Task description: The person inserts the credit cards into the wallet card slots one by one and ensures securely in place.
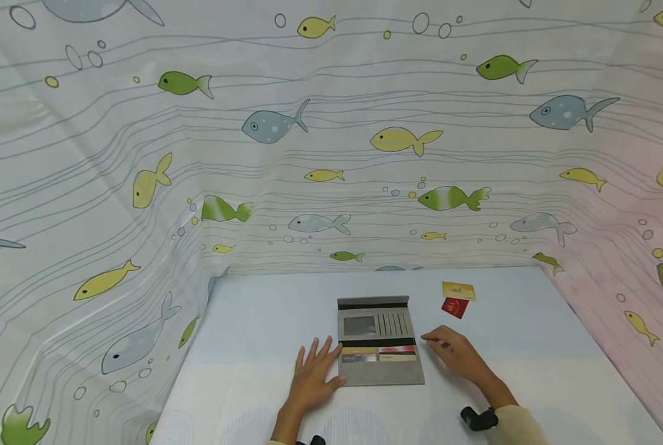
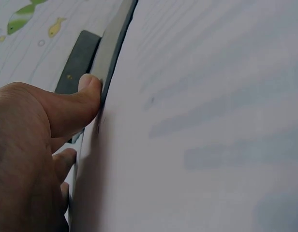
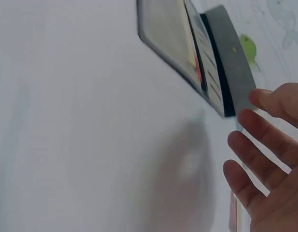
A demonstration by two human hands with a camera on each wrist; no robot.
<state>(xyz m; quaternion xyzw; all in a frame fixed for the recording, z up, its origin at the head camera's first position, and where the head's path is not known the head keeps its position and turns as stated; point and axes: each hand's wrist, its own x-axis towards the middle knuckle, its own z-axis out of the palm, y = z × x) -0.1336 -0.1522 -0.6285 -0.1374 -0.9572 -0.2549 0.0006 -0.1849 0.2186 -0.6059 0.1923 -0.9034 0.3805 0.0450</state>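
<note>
A grey wallet (image 1: 382, 374) lies unfolded on the table, with several cards (image 1: 396, 356) tucked in its near half. Its far half has a clear window (image 1: 359, 326) and a row of slots. My left hand (image 1: 311, 378) rests at the wallet's left side, fingers spread. In the left wrist view, its thumb (image 2: 86, 99) presses on the wallet's edge (image 2: 110, 53). Just off the wallet's right side is my right hand (image 1: 458, 355), fingers loosely bent and nothing held. The right wrist view shows its fingers (image 3: 258, 159) apart, near the wallet's flap (image 3: 231, 58).
Beyond my right hand lie a yellow card (image 1: 459, 290) and a red card (image 1: 455, 307), the yellow one partly over the red. The table (image 1: 253, 346) has a pale cover. A fish-patterned sheet (image 1: 364, 86) rises behind and at both sides.
</note>
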